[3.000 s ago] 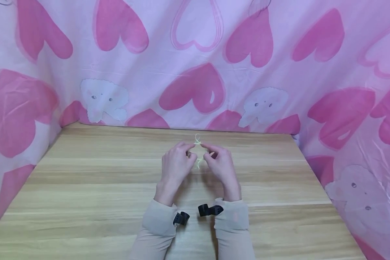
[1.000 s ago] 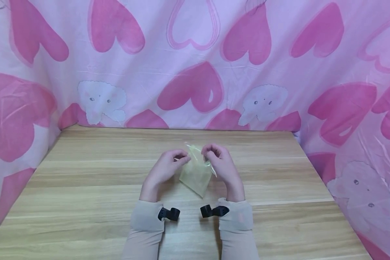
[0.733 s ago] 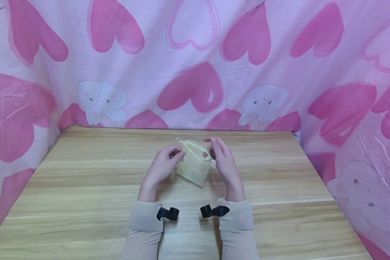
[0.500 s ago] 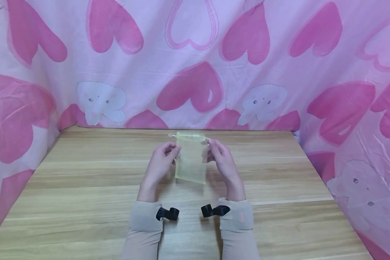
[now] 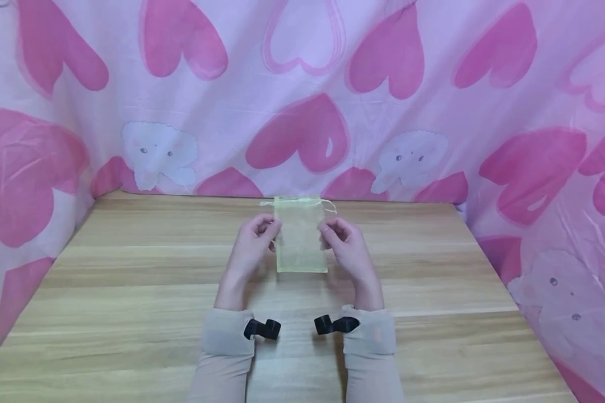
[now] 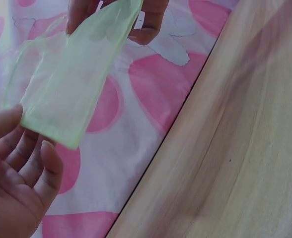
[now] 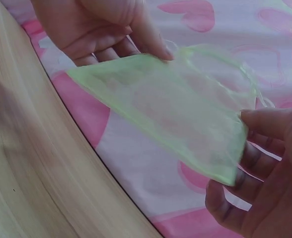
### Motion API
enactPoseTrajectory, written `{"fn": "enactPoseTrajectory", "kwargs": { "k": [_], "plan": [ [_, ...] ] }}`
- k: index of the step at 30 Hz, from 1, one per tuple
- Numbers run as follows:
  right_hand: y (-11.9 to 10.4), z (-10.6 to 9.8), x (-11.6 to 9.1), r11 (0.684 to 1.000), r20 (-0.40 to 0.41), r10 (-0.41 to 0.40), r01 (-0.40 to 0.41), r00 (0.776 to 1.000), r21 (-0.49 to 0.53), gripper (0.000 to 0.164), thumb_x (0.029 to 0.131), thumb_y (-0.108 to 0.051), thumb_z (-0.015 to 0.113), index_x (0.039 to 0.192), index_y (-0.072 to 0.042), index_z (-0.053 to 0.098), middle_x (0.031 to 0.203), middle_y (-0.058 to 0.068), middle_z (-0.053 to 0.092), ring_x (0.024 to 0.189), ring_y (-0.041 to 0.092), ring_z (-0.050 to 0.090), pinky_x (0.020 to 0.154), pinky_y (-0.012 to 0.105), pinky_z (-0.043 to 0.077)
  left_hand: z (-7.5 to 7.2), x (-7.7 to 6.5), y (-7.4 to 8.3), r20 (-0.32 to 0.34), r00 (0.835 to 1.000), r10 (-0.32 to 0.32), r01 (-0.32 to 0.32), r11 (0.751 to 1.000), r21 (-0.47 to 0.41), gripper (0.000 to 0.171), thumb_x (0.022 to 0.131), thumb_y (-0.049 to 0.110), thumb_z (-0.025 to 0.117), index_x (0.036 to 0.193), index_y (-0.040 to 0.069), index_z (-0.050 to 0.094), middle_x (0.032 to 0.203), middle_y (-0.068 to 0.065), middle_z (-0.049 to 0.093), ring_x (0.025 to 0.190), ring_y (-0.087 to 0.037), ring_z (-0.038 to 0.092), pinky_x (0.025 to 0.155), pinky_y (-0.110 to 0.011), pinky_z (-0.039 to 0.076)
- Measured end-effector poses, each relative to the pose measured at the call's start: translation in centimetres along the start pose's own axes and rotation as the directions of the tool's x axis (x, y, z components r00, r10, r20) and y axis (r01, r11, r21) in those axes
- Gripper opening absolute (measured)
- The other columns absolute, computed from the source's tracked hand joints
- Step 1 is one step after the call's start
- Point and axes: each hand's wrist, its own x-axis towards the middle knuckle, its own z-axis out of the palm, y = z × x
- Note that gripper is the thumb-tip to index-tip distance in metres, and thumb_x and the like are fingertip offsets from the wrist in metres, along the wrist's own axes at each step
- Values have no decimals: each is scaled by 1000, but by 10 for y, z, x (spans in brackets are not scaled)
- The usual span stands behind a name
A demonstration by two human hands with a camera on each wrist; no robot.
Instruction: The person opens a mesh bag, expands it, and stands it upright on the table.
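A sheer pale yellow drawstring pouch (image 5: 301,238) is held up flat between my two hands, above the far part of the table. Its white cords stick out in small loops at both upper corners. My left hand (image 5: 252,243) pinches the left side edge between thumb and fingers. On the opposite side edge, my right hand (image 5: 347,243) pinches in the same way. The left wrist view shows the pouch (image 6: 76,74) seen at a slant, see-through. From the right wrist, the pouch (image 7: 166,109) shows a corded mouth facing away from the table.
The wood-grain table (image 5: 131,313) spreads beneath both arms. Along its back and sides hangs a pink curtain (image 5: 222,129) with hearts and pale cartoon animals. Black wrist cameras (image 5: 264,329) are strapped at the beige cuffs.
Earlier the pouch was bunched with its cord pulled between the fingertips. It has since been turned upright and spread flat, and my right hand has shifted from the cord to the side edge.
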Motion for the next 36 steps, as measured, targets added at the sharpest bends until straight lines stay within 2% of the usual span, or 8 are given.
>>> {"fn": "enactPoseTrajectory", "kwargs": {
  "k": [5,10,13,15,20,26,31,36],
  "plan": [
    [0,0,0,999,-61,-11,14,998,51,15,98,1,55,102,15,59,74,22,52,64,20,55,66,26,49,-1,0,1,131,991,-17,14,1000,26,26,100,21,59,112,-1,66,87,-13,66,76,-22,58,70,-41,53],
    [1,-2,0,997,-110,-20,27,994,66,16,98,-2,55,102,14,59,73,24,51,64,20,54,65,26,47,-3,-4,8,285,955,-78,47,993,111,25,100,19,57,109,-3,66,90,-13,65,83,-29,60,82,-54,50],
    [1,-2,1,997,-125,-13,22,992,72,17,98,-3,56,102,13,60,72,20,53,63,19,54,65,25,47,-4,-9,21,328,939,-107,66,989,135,23,100,18,57,106,-3,66,88,-13,64,82,-31,60,83,-56,49],
    [6,-3,3,996,-127,-10,21,992,89,17,98,-3,56,102,13,60,71,18,53,62,19,54,65,25,47,-5,-13,29,330,938,-108,67,989,133,22,100,16,57,105,-4,66,85,-13,63,80,-32,60,80,-53,50],
    [23,-6,9,993,-114,-1,14,993,119,20,99,-6,56,104,12,60,74,21,53,62,20,54,66,27,50,-5,-16,35,275,958,-83,49,990,131,20,99,13,58,101,-6,66,80,-15,62,75,-30,58,72,-41,52],
    [28,-5,9,996,-92,3,6,996,87,23,101,-13,55,104,9,62,82,28,53,70,31,54,68,37,53,-8,-15,35,207,975,-85,66,993,97,21,100,11,56,107,-6,67,84,-17,66,73,-26,58,72,-40,52],
    [28,-4,7,999,-24,-19,21,1000,51,23,101,-11,54,102,10,64,77,18,56,69,22,55,70,39,55,-9,-15,34,174,981,-80,71,996,61,21,100,10,55,107,-7,65,84,-16,67,73,-22,59,70,-36,53],
    [28,-2,5,1000,62,18,-18,998,6,23,100,-13,56,101,8,64,82,9,58,77,16,57,73,36,57,-9,-14,34,136,986,-94,91,996,24,21,101,11,55,106,-7,65,84,-16,68,73,-21,58,70,-33,51]
  ]
}}
